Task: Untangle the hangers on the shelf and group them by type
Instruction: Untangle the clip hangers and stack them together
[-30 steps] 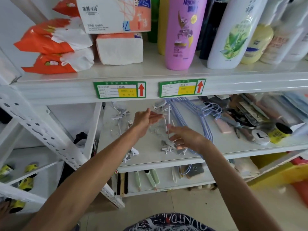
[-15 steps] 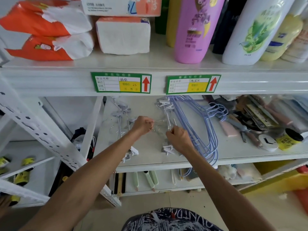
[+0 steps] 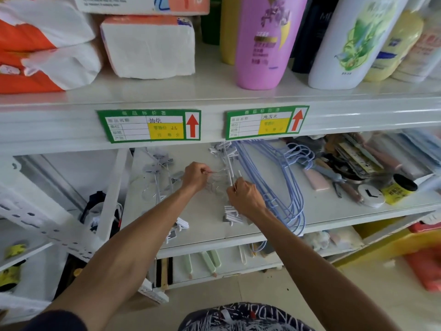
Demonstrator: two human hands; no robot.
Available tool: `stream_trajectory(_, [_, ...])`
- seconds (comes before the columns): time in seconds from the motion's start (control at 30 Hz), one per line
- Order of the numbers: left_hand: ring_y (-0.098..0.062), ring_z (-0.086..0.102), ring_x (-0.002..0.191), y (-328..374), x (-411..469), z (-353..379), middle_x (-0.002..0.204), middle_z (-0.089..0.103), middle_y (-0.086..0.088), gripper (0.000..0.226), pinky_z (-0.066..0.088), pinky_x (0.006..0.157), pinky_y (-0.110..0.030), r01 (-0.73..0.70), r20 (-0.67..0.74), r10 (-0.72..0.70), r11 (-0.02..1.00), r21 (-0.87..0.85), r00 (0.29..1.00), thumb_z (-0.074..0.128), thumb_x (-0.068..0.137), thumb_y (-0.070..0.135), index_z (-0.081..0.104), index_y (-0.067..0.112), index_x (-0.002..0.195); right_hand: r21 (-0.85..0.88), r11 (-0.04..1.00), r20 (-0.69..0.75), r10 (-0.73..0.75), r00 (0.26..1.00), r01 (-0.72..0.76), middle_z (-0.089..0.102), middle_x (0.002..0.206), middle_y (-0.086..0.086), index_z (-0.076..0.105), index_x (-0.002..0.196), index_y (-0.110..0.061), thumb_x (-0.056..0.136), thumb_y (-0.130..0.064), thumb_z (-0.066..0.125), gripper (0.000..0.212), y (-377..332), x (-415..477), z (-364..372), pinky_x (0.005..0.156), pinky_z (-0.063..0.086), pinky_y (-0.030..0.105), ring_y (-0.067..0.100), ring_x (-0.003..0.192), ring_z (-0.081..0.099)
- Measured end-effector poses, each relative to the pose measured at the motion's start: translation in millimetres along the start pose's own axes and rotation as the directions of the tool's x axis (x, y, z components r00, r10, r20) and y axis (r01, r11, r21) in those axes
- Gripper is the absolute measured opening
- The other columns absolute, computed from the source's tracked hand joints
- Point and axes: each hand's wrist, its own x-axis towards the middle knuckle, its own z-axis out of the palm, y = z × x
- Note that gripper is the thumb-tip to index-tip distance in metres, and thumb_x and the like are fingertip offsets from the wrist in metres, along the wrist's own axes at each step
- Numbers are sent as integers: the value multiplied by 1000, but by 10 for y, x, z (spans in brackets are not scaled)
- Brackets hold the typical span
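Tangle of white clip hangers on the middle shelf, between both hands. Left hand pinched shut on a thin wire hook of that tangle; right hand curled closed on a white bar of it. Blue wire hangers stacked just right of the right hand, more white clip hangers lying apart to the left.

Closer together than half a second ago, and closed rather than spread as a second ago; blue stack unmoved.

Exact crossing of the thin wires too blurred to tell; near clips partly hidden by the right wrist. Far ends of the hangers cut off by the upper shelf edge.

Left green price tag handwritten 抽纸, 2.5; right price tag reads 洗发水. Pink bottle text blurred.
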Motion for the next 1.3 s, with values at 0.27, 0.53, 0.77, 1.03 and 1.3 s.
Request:
stream_trajectory(0.27, [-23, 65, 93, -50, 43, 119, 99, 70, -6, 27, 41, 76, -23, -20, 88, 19, 1000, 13, 996, 66, 78, 22, 69, 7, 100, -136, 990, -91, -40, 995, 28, 63, 103, 15, 60, 101, -5, 92, -39, 47, 37, 99, 51, 53, 81, 48, 38, 31, 96, 60])
stream_trajectory(0.53, [-15, 58, 89, -60, -35, 258, 101, 67, -8, 33, 33, 71, -13, -52, 113, 50, 999, 15, 992, 82, 71, 21, 71, 6, 99, -222, 974, -110, -80, 991, 54, 66, 106, 13, 67, 99, -8, 91, -40, 45, 39, 146, -50, 162, 93, 45, 39, 31, 103, 61])
stream_trajectory(0.77, [-17, 64, 112, -33, -77, 174, 120, 70, -2, 39, 40, 89, -16, -40, 146, 46, 998, -40, 988, 69, 81, 20, 70, 12, 119, -143, 990, -182, -25, 983, -1, 57, 87, 8, 46, 77, -13, 93, -24, 43, 20, 253, -57, 191, 86, 36, 41, 28, 90, 53])
stream_trajectory(1.03, [-11, 58, 76, -81, -98, 117, 81, 69, 0, 32, 49, 74, -33, -29, 111, 45, 990, -141, 993, 54, 96, 36, 69, 13, 80, -126, 989, -249, 46, 967, -79, 58, 96, 11, 52, 92, -7, 95, -22, 42, 18, 345, -56, 195, 90, 43, 44, 28, 93, 52])
stream_trajectory(1.3, [-17, 69, 103, -160, -96, 185, 111, 74, -7, 26, 51, 100, -32, -46, 44, 51, 994, -98, 998, 72, 87, 11, 75, 8, 112, -283, 955, -221, 18, 975, -82, 58, 108, 16, 59, 105, -7, 91, -45, 41, 45, 258, -144, 187, 94, 44, 45, 33, 105, 52])
